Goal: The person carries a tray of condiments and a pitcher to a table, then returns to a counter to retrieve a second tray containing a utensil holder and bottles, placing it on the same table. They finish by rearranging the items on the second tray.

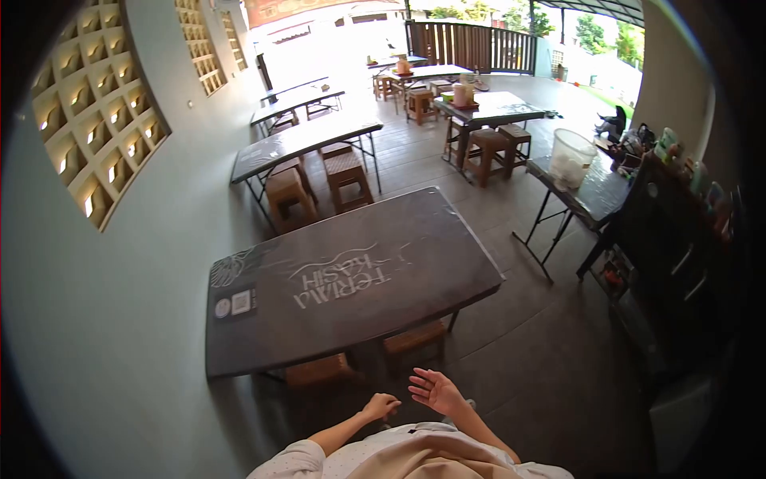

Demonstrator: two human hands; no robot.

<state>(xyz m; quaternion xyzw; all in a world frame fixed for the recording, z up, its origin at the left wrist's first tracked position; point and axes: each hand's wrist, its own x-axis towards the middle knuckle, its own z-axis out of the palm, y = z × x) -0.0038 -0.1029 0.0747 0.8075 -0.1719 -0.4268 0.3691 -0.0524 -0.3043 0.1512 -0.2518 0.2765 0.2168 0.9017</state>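
Head view. I stand at the near long edge of a dark counter [351, 279] printed with white lettering and a small code sticker at its far-left corner from me. My left hand [381, 406] is low in front of my body, fingers curled loosely inward, holding nothing that I can see. My right hand [435, 389] is just beside it and slightly ahead, palm up, fingers spread, empty. The two hands are close together but not touching, and neither touches the counter; both hang short of its near edge.

Directly ahead of the hands and under that edge sit two wooden stools [363, 357], pushed in beneath the counter. They are the nearest things to either hand.

Judgement: the step in hand is the approach, with no contact made. The next move calls for a forward and downward reach past the counter edge to the stools or the top itself.

Beyond the hands, further counters and stools run along the wall; to the right stands a counter carrying a clear plastic tub [571, 157].
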